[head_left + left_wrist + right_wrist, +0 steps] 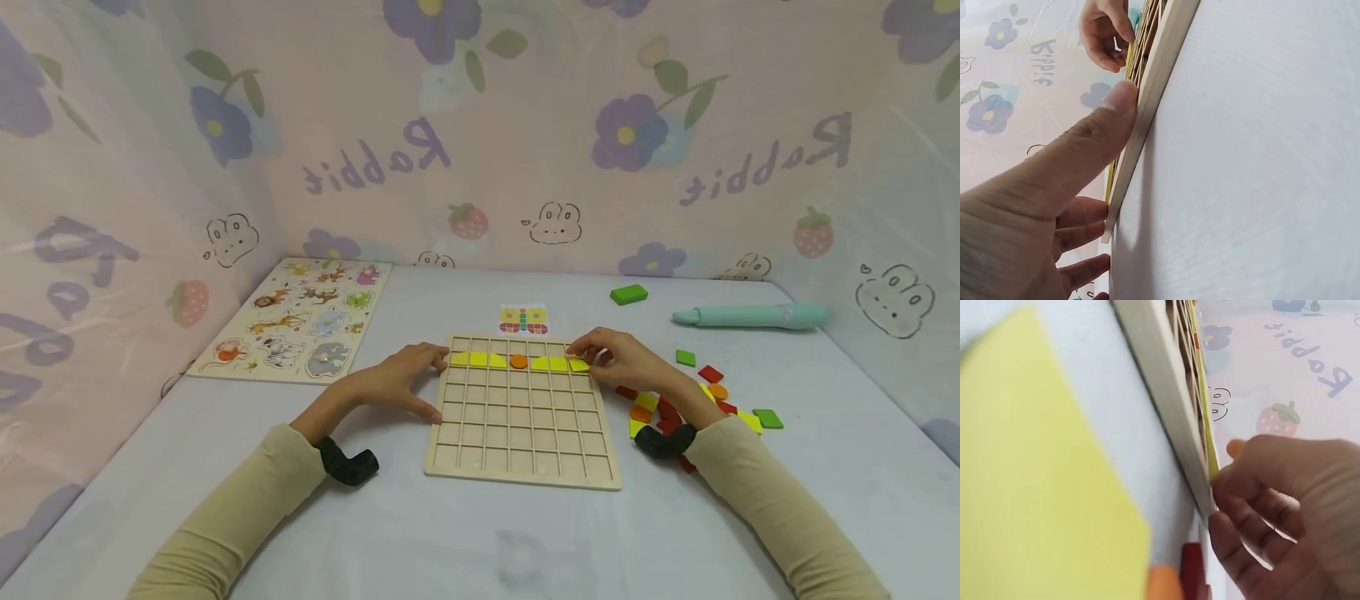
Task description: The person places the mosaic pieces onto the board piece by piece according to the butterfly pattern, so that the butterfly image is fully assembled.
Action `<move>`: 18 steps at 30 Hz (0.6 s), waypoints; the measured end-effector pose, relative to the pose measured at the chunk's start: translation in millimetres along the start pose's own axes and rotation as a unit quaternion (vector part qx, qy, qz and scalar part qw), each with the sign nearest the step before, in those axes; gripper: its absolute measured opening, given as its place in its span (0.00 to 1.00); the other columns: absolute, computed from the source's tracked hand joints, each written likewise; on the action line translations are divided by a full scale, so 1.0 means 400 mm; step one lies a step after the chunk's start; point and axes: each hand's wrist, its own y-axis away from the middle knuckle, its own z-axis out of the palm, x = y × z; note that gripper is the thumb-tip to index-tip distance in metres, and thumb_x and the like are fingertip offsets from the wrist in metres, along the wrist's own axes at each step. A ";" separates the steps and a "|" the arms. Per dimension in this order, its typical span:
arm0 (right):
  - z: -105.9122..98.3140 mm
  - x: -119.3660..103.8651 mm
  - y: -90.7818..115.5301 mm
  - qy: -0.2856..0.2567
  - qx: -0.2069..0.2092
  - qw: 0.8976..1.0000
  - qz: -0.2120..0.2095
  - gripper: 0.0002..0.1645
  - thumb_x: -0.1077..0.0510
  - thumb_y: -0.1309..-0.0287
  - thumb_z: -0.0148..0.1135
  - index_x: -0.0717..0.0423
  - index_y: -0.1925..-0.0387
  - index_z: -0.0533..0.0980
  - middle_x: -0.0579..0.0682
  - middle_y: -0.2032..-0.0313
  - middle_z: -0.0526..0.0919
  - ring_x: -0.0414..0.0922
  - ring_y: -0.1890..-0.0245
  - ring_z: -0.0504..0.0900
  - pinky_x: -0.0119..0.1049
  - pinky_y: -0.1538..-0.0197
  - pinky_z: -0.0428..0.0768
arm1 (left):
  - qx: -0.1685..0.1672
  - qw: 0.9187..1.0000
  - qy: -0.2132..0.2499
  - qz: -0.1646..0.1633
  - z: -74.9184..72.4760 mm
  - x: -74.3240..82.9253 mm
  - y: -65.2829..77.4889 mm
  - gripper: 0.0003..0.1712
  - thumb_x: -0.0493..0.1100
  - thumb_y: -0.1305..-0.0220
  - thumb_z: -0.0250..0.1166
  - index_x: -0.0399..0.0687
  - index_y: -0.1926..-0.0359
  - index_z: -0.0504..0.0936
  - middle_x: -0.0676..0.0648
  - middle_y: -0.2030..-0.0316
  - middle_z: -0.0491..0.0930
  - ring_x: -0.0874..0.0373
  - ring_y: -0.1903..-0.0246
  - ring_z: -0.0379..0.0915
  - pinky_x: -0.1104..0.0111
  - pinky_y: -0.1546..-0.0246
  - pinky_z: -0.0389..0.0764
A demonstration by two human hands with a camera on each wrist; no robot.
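Observation:
A wooden grid board (521, 462) lies on the table, its second row from the back holding yellow tiles (477, 360) and an orange round tile (518, 361). My left hand (393, 379) rests at the board's left edge, thumb and fingers spread; in the left wrist view the thumb lies on the wooden rim (1154, 81). At the row's right end, my right hand (630, 362) pinches a curved yellow tile (578, 365) between thumb and index finger. The right wrist view has the right thumb (1232, 481) on this tile, close to the board's corner.
A small butterfly pattern card (523, 320) sits behind the board. Loose red, yellow, orange and green tiles (768, 418) lie around the right wrist. A green block (628, 294) and a teal pen-shaped object (757, 316) lie back right, an animal puzzle board (288, 325) back left.

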 end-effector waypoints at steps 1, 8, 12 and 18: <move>0.000 0.001 0.000 0.001 0.002 1.000 0.001 0.21 0.71 0.49 0.60 0.61 0.50 0.75 0.53 0.57 0.78 0.47 0.61 0.74 0.38 0.57 0.78 | 0.000 1.000 0.001 0.000 0.000 0.000 0.000 0.42 0.59 0.56 0.74 0.44 0.45 0.67 0.40 0.33 0.57 0.43 0.33 0.49 0.49 0.33 0.51; -0.003 0.003 0.000 0.004 0.000 0.999 0.042 0.16 0.62 0.47 0.65 0.60 0.54 0.78 0.50 0.64 0.80 0.43 0.68 0.74 0.30 0.64 0.77 | 0.001 1.000 0.008 0.003 -0.003 0.000 0.001 0.42 0.58 0.57 0.74 0.44 0.46 0.67 0.40 0.32 0.57 0.43 0.33 0.48 0.49 0.33 0.51; -0.002 0.000 0.000 -0.001 0.002 0.998 0.063 0.16 0.59 0.47 0.66 0.58 0.55 0.79 0.48 0.66 0.81 0.44 0.71 0.74 0.29 0.68 0.75 | -0.001 1.000 0.008 0.002 -0.003 -0.001 -0.001 0.42 0.59 0.57 0.74 0.44 0.45 0.67 0.40 0.32 0.57 0.43 0.33 0.48 0.49 0.33 0.50; 0.004 0.001 -0.002 0.004 0.013 0.998 0.068 0.14 0.59 0.47 0.66 0.57 0.57 0.80 0.46 0.68 0.80 0.44 0.71 0.74 0.30 0.68 0.75 | 0.000 1.000 0.007 0.002 -0.002 -0.006 -0.001 0.43 0.59 0.57 0.74 0.43 0.45 0.67 0.41 0.33 0.57 0.42 0.33 0.48 0.49 0.33 0.50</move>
